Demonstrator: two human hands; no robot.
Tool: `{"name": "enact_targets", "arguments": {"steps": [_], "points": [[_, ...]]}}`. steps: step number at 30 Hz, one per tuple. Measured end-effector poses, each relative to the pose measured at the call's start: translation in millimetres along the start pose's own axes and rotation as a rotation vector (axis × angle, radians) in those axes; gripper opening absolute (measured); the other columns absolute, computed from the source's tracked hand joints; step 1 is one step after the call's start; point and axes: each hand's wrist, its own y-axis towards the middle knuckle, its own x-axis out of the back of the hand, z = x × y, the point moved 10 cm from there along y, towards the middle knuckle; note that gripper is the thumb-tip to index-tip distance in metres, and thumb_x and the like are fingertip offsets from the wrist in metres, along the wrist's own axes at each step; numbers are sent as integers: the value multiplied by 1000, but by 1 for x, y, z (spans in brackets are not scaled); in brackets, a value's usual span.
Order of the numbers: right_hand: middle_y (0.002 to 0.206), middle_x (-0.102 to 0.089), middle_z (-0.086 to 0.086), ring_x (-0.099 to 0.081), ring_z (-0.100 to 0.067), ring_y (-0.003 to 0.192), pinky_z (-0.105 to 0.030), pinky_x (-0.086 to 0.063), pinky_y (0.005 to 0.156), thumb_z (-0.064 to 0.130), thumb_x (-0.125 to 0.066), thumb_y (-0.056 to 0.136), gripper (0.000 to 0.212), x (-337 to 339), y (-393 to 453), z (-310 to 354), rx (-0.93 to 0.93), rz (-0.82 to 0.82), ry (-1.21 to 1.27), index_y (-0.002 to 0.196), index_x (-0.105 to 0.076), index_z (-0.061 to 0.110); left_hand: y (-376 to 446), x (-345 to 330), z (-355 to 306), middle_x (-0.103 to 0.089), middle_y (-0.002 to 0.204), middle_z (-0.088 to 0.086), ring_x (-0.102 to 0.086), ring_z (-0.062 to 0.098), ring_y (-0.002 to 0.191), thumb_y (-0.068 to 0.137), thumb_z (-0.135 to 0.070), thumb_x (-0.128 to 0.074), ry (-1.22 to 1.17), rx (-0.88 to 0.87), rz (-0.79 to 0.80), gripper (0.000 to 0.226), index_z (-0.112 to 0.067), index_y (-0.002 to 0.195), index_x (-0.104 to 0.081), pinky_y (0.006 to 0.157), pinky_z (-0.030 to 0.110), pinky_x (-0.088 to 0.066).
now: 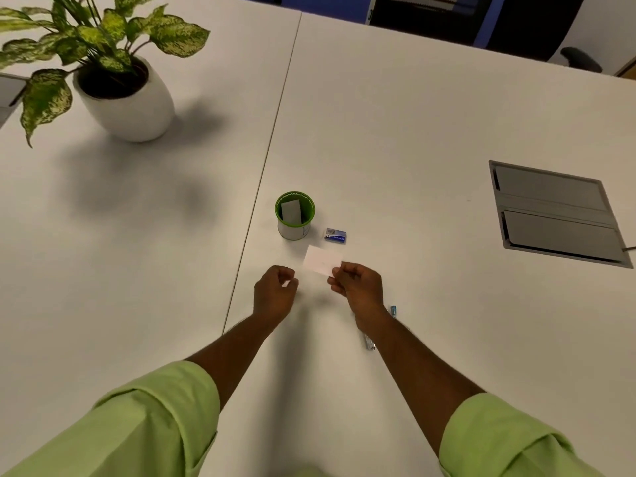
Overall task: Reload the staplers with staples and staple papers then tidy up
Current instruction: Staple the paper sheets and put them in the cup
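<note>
Here the right hand [356, 282] pinches a small white paper [321, 259] by its near corner, so that most of the sheet stands free above the tabletop [395, 139] and points toward the cup. I think it is held at the edge in this way to leave the rest of the paper open for a stapler or for putting it away. The left hand [275, 290] is curled, and something small and white shows between its fingers; I cannot tell what it is, perhaps a scrap of paper or a strip of staples.

The green cup [295, 215] stands just beyond the paper, with one folded paper upright inside it, so it seems to serve as the place for finished papers. The blue staple box [335, 234] lies just beside the cup on its right, near for reloading. A stapler [380, 327] with a blue tip lies on the tabletop under the right wrist, mostly hidden by the arm, and no hand touches it.

A potted plant [117, 84] stands well apart at the far left, and a grey cable hatch [557, 215] is set in the tabletop at the right.
</note>
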Motion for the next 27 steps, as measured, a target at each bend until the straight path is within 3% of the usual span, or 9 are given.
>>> {"name": "enact_targets", "arguments": {"steps": [4,6,8,10,12,16,19,23,27], "points": [[93,-71,-15,-70,-23,76,-26,-61,71,-2,-63,93,23,-8,22,37,95,4,-105,116,-66,-2,19,10,-5,-59,137,7,-52,25,131,96,-23,-61,350,-223,-4,41,-10,134,-56,106,29,-39],[94,-71,-14,-70,-22,78,-26,-61,73,-3,-63,93,25,-15,33,58,152,11,-172,118,-68,-1,29,6,2,-38,156,10,-28,27,149,100,-29,-53,554,-327,49,55,-7,148,-40,121,37,-23],[94,-73,-10,-72,-18,78,-26,-61,74,-2,-65,92,25,-23,43,80,229,10,-269,116,-70,2,40,1,16,-15,165,8,-8,26,154,102,-39,-46,759,-369,116,66,-8,156,-22,125,39,-11],[87,-73,-2,-71,-4,72,-17,-58,66,0,-68,90,23,-33,51,102,327,9,-355,111,-72,4,47,-2,30,-1,167,8,1,25,154,102,-47,-40,868,-394,140,74,-9,158,-11,126,40,-6],[82,-72,6,-69,2,70,-11,-54,59,3,-71,88,18,-43,59,121,408,7,-442,104,-75,11,48,-4,39,5,167,6,5,25,154,101,-49,-38,880,-415,136,77,-9,158,-7,126,40,-4],[86,-75,11,-70,-1,74,-13,-54,61,12,-70,87,15,-68,73,149,561,4,-663,97,-77,22,52,-14,46,11,166,1,12,19,153,101,-50,-36,865,-456,132,76,-15,159,-1,125,40,-3],[93,-74,9,-68,-7,79,-23,-56,72,15,-67,88,15,-93,79,160,697,22,-865,97,-77,23,59,-22,47,12,166,-3,14,18,153,101,-50,-31,844,-468,140,73,-17,159,-1,125,40,-3],[97,-73,8,-68,-14,87,-33,-54,77,23,-65,91,13,-117,85,154,773,67,-1055,97,-77,27,59,-22,51,4,168,-3,7,18,154,102,-52,-24,834,-496,89,69,-19,159,-5,124,37,0],[96,-73,12,-60,-13,94,-29,-48,71,29,-61,94,17,-137,88,143,852,107,-1231,101,-76,33,60,-22,52,2,168,-2,3,19,155,102,-51,-25,838,-512,58,69,-19,159,-4,124,38,-2]]}}
